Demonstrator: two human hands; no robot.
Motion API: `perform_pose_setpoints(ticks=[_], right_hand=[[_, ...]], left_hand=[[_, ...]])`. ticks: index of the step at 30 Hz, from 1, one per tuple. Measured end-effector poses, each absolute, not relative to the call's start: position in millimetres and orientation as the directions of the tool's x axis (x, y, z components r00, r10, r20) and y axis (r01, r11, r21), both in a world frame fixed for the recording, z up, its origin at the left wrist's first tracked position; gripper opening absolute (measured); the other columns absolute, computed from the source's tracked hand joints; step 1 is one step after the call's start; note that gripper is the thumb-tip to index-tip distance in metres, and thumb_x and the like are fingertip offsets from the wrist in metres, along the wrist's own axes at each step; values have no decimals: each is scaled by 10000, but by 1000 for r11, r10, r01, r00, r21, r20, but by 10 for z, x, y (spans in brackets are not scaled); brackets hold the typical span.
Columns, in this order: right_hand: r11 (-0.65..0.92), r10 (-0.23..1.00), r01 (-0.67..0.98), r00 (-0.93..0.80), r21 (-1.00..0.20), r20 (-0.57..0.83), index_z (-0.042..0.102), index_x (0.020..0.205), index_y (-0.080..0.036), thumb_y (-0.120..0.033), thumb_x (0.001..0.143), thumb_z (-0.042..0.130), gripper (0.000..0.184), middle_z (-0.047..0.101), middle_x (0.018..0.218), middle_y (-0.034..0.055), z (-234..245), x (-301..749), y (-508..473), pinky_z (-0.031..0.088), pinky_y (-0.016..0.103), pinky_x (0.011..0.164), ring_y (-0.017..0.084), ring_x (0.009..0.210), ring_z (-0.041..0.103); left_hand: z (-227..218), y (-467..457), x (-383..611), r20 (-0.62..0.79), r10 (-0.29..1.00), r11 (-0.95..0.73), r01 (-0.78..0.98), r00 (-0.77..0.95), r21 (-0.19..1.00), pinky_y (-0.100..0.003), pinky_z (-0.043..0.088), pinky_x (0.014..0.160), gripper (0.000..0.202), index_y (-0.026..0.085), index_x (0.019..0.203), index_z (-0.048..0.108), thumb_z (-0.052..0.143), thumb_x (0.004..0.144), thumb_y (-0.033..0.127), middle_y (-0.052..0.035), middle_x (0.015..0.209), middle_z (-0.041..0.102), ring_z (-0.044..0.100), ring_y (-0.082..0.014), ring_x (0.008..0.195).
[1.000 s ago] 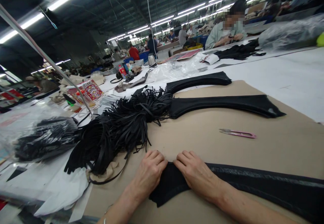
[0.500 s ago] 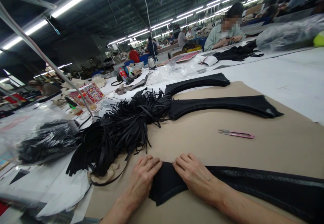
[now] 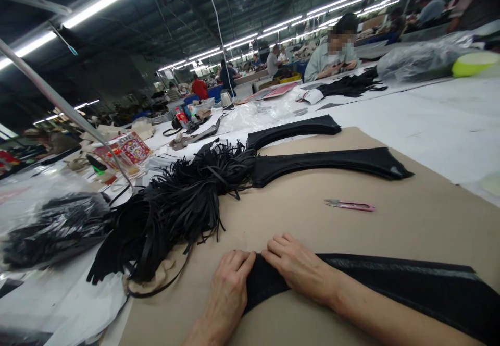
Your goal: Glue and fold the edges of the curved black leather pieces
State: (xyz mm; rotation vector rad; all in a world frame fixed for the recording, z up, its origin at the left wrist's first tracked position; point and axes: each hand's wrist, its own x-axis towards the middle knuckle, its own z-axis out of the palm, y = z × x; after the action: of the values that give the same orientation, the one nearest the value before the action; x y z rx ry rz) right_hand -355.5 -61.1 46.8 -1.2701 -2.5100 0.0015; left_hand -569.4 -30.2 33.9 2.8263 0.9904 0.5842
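A long black fabric piece (image 3: pixel 406 286) lies in front of me, with a pale grey strip along its upper edge. My left hand (image 3: pixel 230 283) is closed on its left end, thumb near the top edge, and hides that end. Close to its right, my right hand (image 3: pixel 295 268) has its fingers curled together on the same top edge, and its forearm crosses the piece. Beyond the hands lies a pair of pink-handled thread snips (image 3: pixel 349 205). Farther back are two stacks of curved black fabric pieces, a nearer stack (image 3: pixel 324 166) and a farther stack (image 3: pixel 295 131).
Brown paper (image 3: pixel 297 221) covers the white table (image 3: pixel 429 122). A heap of black strips (image 3: pixel 179 205) sits to the left, beside a plastic bag (image 3: pixel 58 226) with dark contents. A slanting pole (image 3: pixel 78 106) stands at left. Across the table sits a person (image 3: pixel 332 57).
My left hand has shifted right along the fabric's left end, closer to my right hand, and now covers the corner. The view has turned slightly right.
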Motion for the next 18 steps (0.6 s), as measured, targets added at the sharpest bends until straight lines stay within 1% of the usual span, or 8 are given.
perform_pose_setpoints(ticks=[2,5,10,16,18], right_hand=[[614,783,768,-565,-181,260,596,926,-161,-69,900,525,120,556,878,35,473,-3435,-610,354,328,753,196,824,481],[632,771,752,-585,-188,251,587,894,-166,-75,918,498,129,554,881,33,465,-3284,-630,355,319,752,189,829,484],[651,753,743,-605,-157,260,598,984,-167,-65,914,483,169,560,904,36,453,-3180,-705,354,325,743,189,834,488],[644,759,749,-598,-156,259,587,1074,-168,-36,885,485,252,564,935,42,512,-3173,-785,353,332,751,194,862,495],[641,761,752,-595,-157,258,584,1080,-168,-39,892,482,250,564,937,42,524,-3177,-799,351,334,751,192,861,494]], left_hand=[[345,-311,-5717,311,613,-790,577,726,209,-402,525,817,394,146,1249,551,359,915,62,-99,1037,617,543,-227,932],[341,-330,-5728,299,607,-794,577,736,192,-402,525,824,422,170,1279,544,353,918,65,-98,1057,605,540,-222,947],[361,-351,-5718,277,600,-797,592,751,121,-428,520,854,479,231,1326,525,356,909,67,-96,1063,581,540,-223,973],[428,-352,-5718,248,580,-807,588,776,47,-429,519,844,471,259,1322,538,390,907,93,-91,1025,581,551,-224,944],[419,-357,-5720,262,583,-802,596,769,34,-427,512,864,487,270,1319,540,401,893,79,-95,1069,579,550,-230,983]])
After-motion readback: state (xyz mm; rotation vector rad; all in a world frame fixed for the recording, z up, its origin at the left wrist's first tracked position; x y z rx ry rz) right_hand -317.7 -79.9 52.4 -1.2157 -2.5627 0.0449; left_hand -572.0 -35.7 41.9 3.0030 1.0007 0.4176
